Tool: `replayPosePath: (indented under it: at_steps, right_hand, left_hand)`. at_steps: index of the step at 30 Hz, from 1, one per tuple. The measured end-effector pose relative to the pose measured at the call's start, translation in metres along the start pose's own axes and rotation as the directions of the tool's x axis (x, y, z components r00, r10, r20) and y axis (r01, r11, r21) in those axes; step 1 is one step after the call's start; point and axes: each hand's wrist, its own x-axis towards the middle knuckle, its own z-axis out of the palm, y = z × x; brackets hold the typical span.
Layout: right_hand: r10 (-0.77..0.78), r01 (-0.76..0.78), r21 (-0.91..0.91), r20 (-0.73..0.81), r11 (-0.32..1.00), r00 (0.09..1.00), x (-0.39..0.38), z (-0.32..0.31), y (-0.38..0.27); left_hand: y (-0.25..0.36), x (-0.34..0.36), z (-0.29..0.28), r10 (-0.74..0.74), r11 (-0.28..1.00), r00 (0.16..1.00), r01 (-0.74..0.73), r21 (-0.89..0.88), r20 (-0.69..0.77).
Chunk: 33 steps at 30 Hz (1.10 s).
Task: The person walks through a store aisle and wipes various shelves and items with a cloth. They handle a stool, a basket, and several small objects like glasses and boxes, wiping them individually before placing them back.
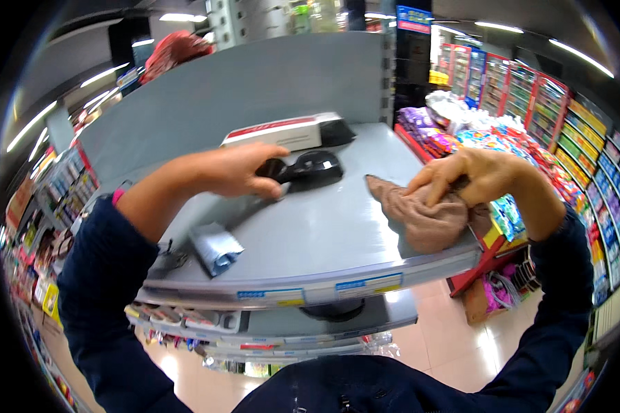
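Note:
My left hand (pixel 244 172) reaches over the grey shelf (pixel 289 227), its thumb and fingers around one end of a glossy black object (pixel 317 167) with a rounded, wider head. I cannot make out what kind of device it is. At the shelf's right front corner my right hand (pixel 465 175) is closed on a crumpled brown cloth (pixel 427 217), pressed against the surface. Behind the black object lies a long white and red box (pixel 282 134), with a dark item (pixel 335 131) at its right end.
A silvery-blue packet (pixel 215 248) lies near the left front edge, beside a small dark wiry item (pixel 172 259). A grey back panel (pixel 255 82) rises behind the shelf. Lower shelves (pixel 324 323) sit beneath. Colourful bagged goods (pixel 489 131) are heaped on the right.

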Motion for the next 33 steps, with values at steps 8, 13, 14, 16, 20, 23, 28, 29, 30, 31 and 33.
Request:
replayPosePath:
  at_steps: [8, 13, 14, 16, 20, 23, 28, 29, 30, 31, 33]
  right_hand:
    - [0.023, -0.055, -0.273, -0.118, 0.960, 0.993, 0.009, 0.012, 0.009]
    - [0.116, -0.245, -0.418, -0.310, 0.875, 0.944, 0.006, 0.010, 0.024]
    - [0.237, -0.387, -0.476, -0.346, 0.790, 0.908, 0.002, 0.005, 0.024]
    - [0.195, -0.429, -0.478, -0.464, 0.766, 0.864, -0.004, 0.000, 0.016]
    - [-0.063, -0.208, -0.414, -0.552, 0.886, 0.831, 0.007, -0.003, -0.021]
    - [-0.125, -0.061, -0.371, -0.457, 0.927, 0.881, 0.044, 0.017, -0.047]
    - [-0.007, -0.008, -0.560, -0.023, 0.828, 1.000, 0.093, 0.062, -0.062]
    - [0.020, -0.035, -0.524, -0.033, 0.851, 0.999, 0.097, 0.064, -0.066]
    - [0.047, -0.058, -0.484, -0.035, 0.873, 0.998, 0.102, 0.065, -0.069]
    - [0.073, -0.081, -0.442, -0.035, 0.893, 0.997, 0.108, 0.067, -0.073]
    - [0.115, -0.134, -0.441, -0.069, 0.888, 0.991, 0.122, 0.075, -0.083]
  left_hand:
    - [0.024, -0.071, -0.015, -0.162, 0.981, 0.957, 0.129, -0.147, -0.240]
    - [0.015, -0.114, -0.001, -0.226, 0.973, 0.940, 0.202, -0.116, -0.256]
    - [0.012, -0.115, 0.003, -0.228, 0.970, 0.947, 0.202, -0.135, -0.224]
    - [0.016, -0.120, 0.007, -0.220, 0.971, 0.955, 0.195, -0.138, -0.200]
    - [0.019, -0.131, 0.013, -0.148, 0.981, 0.975, 0.123, -0.149, -0.165]
    - [0.013, -0.132, 0.016, -0.150, 0.973, 0.986, 0.136, -0.185, -0.067]
    - [-0.004, -0.150, -0.001, -0.065, 0.996, 0.997, 0.062, -0.058, -0.050]
    - [-0.008, -0.158, -0.006, -0.038, 0.997, 0.998, 0.035, -0.074, -0.049]
    - [-0.018, -0.168, -0.010, -0.033, 0.997, 0.999, 0.030, -0.072, -0.033]
    - [-0.028, -0.178, -0.013, -0.027, 0.997, 1.000, 0.026, -0.069, -0.016]
    - [-0.042, -0.190, -0.016, -0.011, 0.998, 1.000, 0.012, -0.068, 0.008]
